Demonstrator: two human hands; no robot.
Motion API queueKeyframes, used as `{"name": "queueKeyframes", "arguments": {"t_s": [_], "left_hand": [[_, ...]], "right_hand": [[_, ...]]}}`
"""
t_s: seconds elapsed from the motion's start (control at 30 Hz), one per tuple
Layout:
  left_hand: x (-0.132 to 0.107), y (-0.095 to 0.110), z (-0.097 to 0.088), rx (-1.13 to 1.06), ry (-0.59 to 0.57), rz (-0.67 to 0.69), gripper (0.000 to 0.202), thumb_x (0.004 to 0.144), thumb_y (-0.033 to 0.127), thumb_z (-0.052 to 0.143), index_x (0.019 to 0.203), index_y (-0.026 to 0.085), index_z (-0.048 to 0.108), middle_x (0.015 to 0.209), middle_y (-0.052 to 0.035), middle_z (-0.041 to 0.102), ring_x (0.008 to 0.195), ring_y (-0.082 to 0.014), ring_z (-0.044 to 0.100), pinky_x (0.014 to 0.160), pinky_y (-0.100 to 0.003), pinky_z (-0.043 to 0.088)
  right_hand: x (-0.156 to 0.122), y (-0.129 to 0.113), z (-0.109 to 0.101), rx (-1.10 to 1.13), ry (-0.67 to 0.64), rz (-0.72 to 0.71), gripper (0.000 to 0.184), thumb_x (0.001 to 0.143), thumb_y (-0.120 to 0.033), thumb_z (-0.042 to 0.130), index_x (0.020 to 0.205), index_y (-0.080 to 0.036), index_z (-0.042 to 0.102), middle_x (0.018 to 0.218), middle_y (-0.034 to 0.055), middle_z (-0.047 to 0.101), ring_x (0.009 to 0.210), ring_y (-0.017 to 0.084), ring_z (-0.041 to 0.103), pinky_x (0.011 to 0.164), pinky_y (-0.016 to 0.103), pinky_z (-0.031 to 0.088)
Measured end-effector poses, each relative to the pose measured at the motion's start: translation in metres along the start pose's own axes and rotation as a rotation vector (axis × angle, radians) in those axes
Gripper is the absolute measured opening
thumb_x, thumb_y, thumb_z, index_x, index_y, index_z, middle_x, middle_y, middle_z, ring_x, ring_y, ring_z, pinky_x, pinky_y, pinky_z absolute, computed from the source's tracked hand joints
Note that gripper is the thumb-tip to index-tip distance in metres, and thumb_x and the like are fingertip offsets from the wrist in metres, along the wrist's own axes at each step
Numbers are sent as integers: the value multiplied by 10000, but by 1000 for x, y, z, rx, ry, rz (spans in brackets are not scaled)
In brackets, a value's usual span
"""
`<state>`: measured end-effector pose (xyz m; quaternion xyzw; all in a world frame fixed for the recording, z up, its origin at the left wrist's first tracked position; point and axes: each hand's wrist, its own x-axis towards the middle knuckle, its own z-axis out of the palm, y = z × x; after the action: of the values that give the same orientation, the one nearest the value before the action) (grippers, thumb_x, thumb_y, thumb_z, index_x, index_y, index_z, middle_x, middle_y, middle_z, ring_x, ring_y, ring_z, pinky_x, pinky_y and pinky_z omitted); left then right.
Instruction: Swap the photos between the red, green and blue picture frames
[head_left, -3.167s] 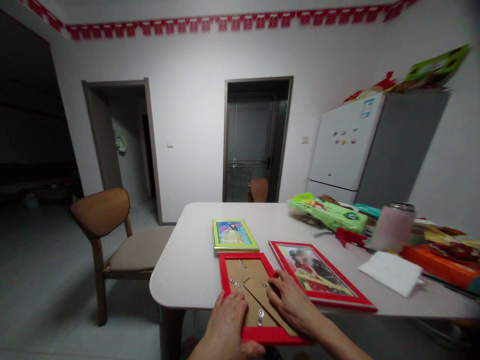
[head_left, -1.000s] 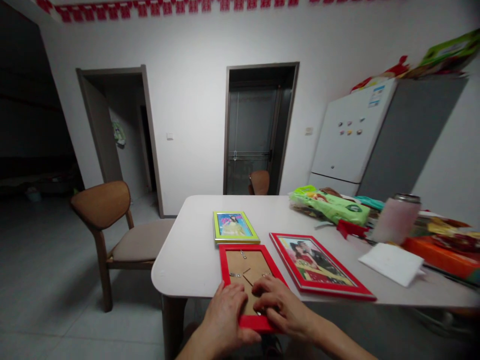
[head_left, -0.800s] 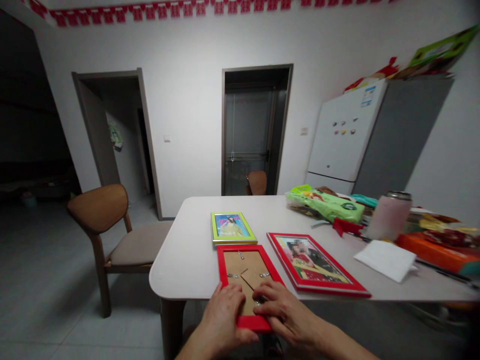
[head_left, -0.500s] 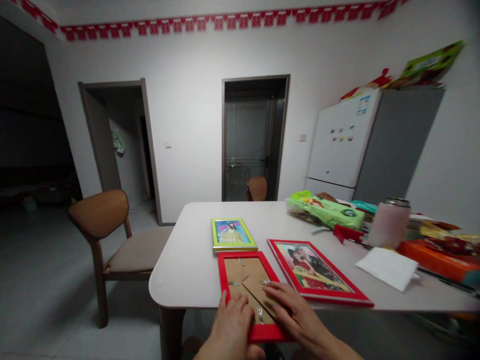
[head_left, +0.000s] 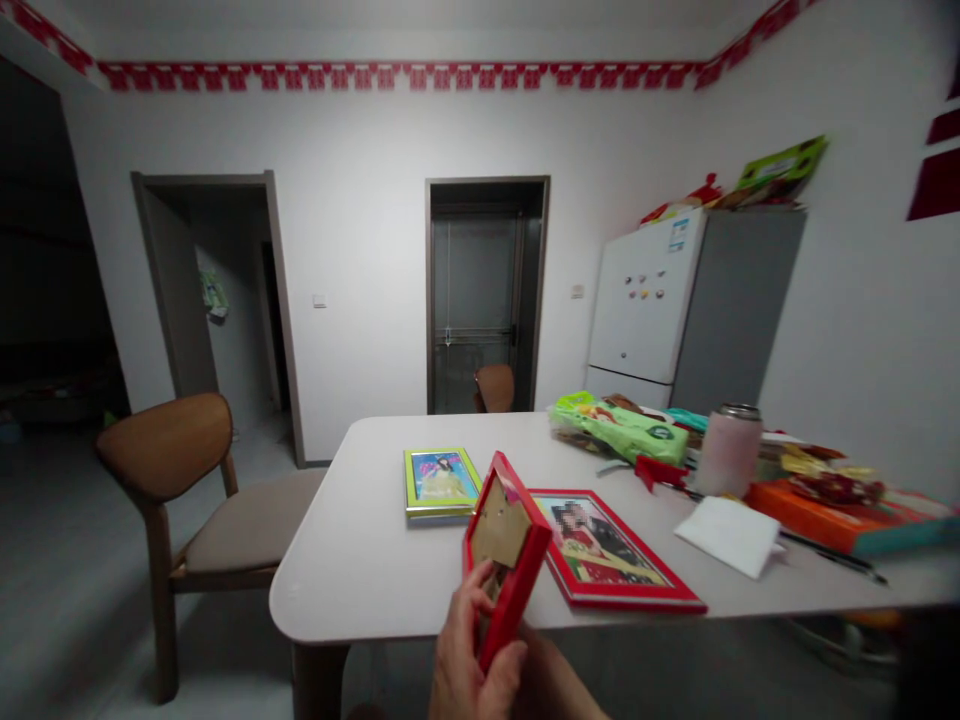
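My left hand (head_left: 471, 645) is closed on a red picture frame (head_left: 536, 535), its thumb on the near edge and its fingers over the brown backing. The frame is tilted up on its side above the table's front edge, backing to the left. My right hand (head_left: 551, 672) is behind the frame, and its fingers are hidden. Just right of the held frame, a second red picture frame (head_left: 637, 598) lies face up with a photo in it. A yellow-green picture frame (head_left: 444, 510), also face up, lies beyond on the left.
The white table (head_left: 360, 560) carries a green package (head_left: 637, 432), a pink bottle (head_left: 727, 455), a folded white paper (head_left: 731, 535) and an orange box (head_left: 802, 515) on the right. A brown chair (head_left: 169, 450) stands left of it, another chair (head_left: 495, 388) behind.
The held red frame has gone from lying backing-up at the table edge to being tilted up on its side. My right hand has moved from its backing to behind it. The view has shifted right.
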<state>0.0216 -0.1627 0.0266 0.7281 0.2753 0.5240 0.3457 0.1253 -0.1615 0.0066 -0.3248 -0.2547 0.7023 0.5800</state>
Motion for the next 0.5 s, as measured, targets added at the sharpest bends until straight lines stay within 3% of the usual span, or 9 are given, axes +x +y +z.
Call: {"name": "queueKeyframes", "arguments": {"t_s": [0.1,0.17,0.27,0.33,0.43,0.5], "left_hand": [[6,10,12,-220,107,-57,222,708,344,510,868,200,458,1243,-109,400,1099,-253,411,834,-330,399],[18,18,13,-346,152,-94,355,679,311,568,979,199,415,1203,-111,442,1062,-240,451,835,-321,405],[43,26,12,-534,161,-186,578,669,256,594,1150,204,279,1118,-92,512,989,-213,512,843,-330,409],[57,24,16,-642,103,-238,589,655,240,603,1157,193,297,1108,-90,523,972,-212,524,844,-327,412],[70,7,40,-766,-6,-273,578,582,188,633,1104,158,388,1123,-106,515,1002,-230,503,844,-320,416],[73,-8,63,-732,-72,-297,560,558,116,609,1084,155,422,1128,-98,516,1003,-223,503,826,-302,429]], "right_hand": [[2,6,12,94,69,-120,259,604,-362,609,748,-148,614,600,19,643,592,153,601,584,253,467],[0,-9,6,101,151,-197,258,599,-331,616,788,-156,603,636,17,656,620,164,613,600,262,478],[-6,-53,-19,-12,258,-262,321,621,-287,599,924,-188,566,707,10,674,658,181,628,621,293,492],[-8,-89,-40,-164,318,-271,352,623,-256,587,968,-200,550,700,9,679,623,187,631,602,310,498],[-7,-137,-73,-420,405,-278,313,620,-248,576,925,-180,582,696,35,685,596,196,628,577,321,501],[-2,-159,-95,-602,455,-307,283,615,-252,578,883,-165,606,686,45,685,585,188,623,558,306,500]]}}
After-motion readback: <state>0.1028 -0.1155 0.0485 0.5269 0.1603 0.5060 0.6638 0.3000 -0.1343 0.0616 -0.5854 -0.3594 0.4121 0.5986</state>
